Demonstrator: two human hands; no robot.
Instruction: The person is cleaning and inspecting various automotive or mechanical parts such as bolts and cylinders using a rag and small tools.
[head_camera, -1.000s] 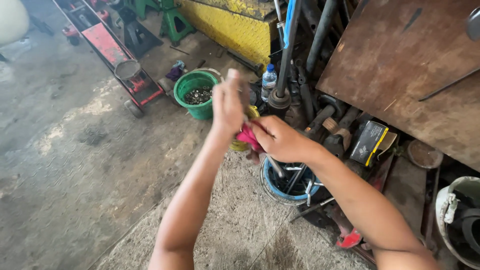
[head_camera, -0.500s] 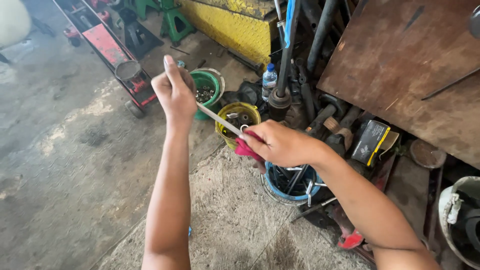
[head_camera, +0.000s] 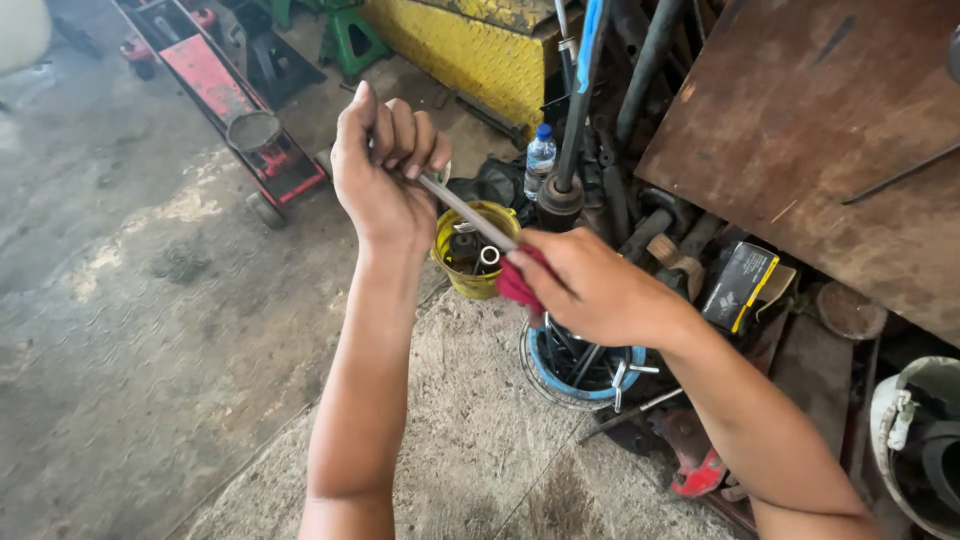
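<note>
Head camera looks down on the left hand (head_camera: 385, 165), its grip curled shut on the upper end of a thin metal rod (head_camera: 465, 212). At four o'clock from it, the right hand (head_camera: 590, 290) pinches a red rag (head_camera: 518, 285) tight around the rod's lower end. Directly beneath sits a yellow bucket (head_camera: 472, 250) on the concrete floor (head_camera: 120, 330), with a blue-rimmed bucket (head_camera: 580, 365) at its five o'clock.

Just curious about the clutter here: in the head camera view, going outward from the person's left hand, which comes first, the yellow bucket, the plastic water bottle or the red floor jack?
1. Yellow bucket, just below and right of the left hand.
2. Plastic water bottle, farther right, by the upright rods.
3. Red floor jack, upper left. Bottle and jack are nearly equal; order unsure.
</note>
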